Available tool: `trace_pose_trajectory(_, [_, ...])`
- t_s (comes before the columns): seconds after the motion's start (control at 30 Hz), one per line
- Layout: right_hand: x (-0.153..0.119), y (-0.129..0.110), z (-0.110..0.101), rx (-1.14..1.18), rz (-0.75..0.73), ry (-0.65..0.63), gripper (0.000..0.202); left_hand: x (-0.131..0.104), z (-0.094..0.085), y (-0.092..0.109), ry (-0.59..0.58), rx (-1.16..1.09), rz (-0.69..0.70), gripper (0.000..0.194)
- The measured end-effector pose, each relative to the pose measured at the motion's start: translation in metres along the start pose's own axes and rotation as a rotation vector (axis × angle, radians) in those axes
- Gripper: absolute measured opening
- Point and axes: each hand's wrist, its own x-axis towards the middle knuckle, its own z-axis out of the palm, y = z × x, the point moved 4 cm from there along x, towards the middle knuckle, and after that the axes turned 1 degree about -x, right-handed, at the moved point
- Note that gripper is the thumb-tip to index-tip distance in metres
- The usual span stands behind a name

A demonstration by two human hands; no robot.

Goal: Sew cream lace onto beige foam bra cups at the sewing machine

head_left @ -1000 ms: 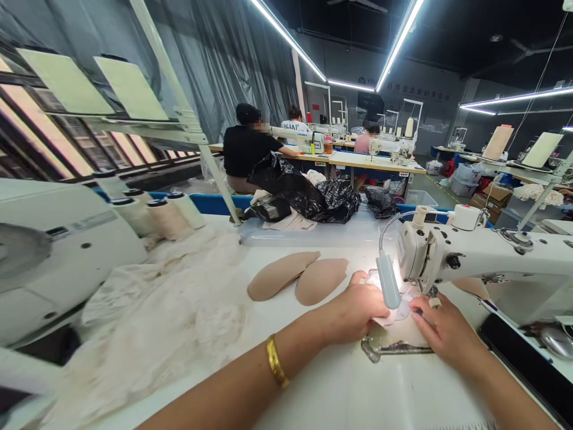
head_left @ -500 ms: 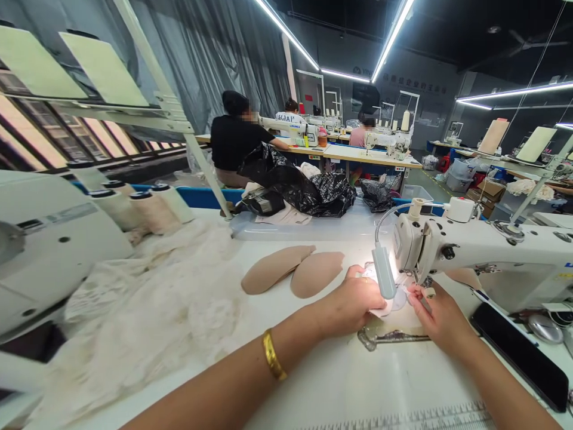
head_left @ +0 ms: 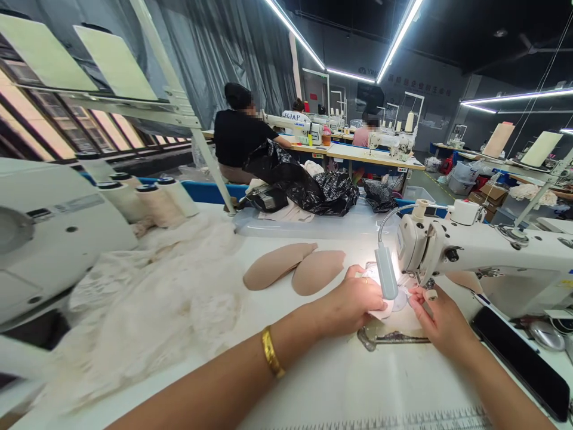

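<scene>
My left hand (head_left: pixel 358 301) is closed on a pale piece of fabric (head_left: pixel 379 313) beside the needle area of a white sewing machine (head_left: pixel 483 245). My right hand (head_left: pixel 441 319) pinches the fabric's other edge, close under the machine's needle. A small grey lamp (head_left: pixel 385 273) on a bendable neck hangs over the work and hides part of the fabric. Two beige bra cups (head_left: pixel 319 272) lie on the white table (head_left: pixel 313 382), left of my left hand.
White lace fabric (head_left: pixel 156 316) is heaped at left near thread cones (head_left: pixel 156 203). A black phone (head_left: pixel 521 361) lies right of my right arm, and a clear ruler (head_left: pixel 394 421) at the front edge. Black plastic bags (head_left: pixel 331 192) and a seated person (head_left: pixel 237 137) are beyond.
The camera view has shifted slightly, so the background sits a little further right. Both hands stay at the fabric in nearly the same place.
</scene>
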Motion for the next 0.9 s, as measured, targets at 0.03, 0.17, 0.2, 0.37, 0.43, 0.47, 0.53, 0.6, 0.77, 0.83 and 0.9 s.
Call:
trace_pose_trajectory(0.03, [0.000, 0.001, 0.000, 0.003, 0.007, -0.007, 0.028, 0.001, -0.001, 0.001, -0.006, -0.016, -0.003, 0.025])
trace_pose_trajectory(0.17, [-0.001, 0.003, -0.001, 0.007, -0.015, 0.006, 0.027, 0.003, -0.004, 0.002, -0.003, -0.011, -0.025, 0.024])
trace_pose_trajectory(0.2, [-0.001, 0.004, -0.002, 0.010, -0.025, 0.008, 0.026, 0.003, -0.004, 0.003, -0.004, -0.002, -0.026, 0.023])
trace_pose_trajectory(0.37, [0.000, 0.006, -0.002, 0.025, -0.057, 0.010, 0.025, 0.001, -0.003, 0.005, -0.028, 0.046, -0.035, 0.018])
trace_pose_trajectory(0.43, [0.000, 0.005, -0.002, 0.015, -0.069, 0.002, 0.026, -0.001, -0.005, 0.008, -0.027, 0.057, -0.043, 0.015])
trace_pose_trajectory(0.47, [0.000, 0.004, -0.002, 0.009, -0.073, -0.019, 0.026, -0.001, -0.005, 0.010, -0.025, 0.056, -0.043, 0.014])
trace_pose_trajectory(0.53, [0.000, 0.001, 0.000, 0.001, -0.069, -0.090, 0.024, -0.003, -0.007, 0.014, -0.017, 0.044, -0.033, 0.011])
trace_pose_trajectory(0.6, [0.000, -0.003, 0.001, 0.003, -0.079, -0.173, 0.022, -0.004, -0.009, 0.020, 0.000, 0.035, -0.019, 0.014])
trace_pose_trajectory(0.77, [0.000, -0.018, 0.000, 0.113, -0.215, -0.324, 0.021, -0.008, -0.009, 0.034, 0.026, 0.036, 0.027, 0.012])
trace_pose_trajectory(0.83, [-0.001, -0.022, 0.000, 0.121, -0.232, -0.349, 0.021, -0.010, -0.006, 0.037, 0.024, 0.026, 0.042, 0.007])
trace_pose_trajectory(0.9, [-0.001, -0.023, 0.001, 0.111, -0.218, -0.358, 0.021, -0.010, -0.001, 0.037, 0.032, 0.026, 0.041, 0.007])
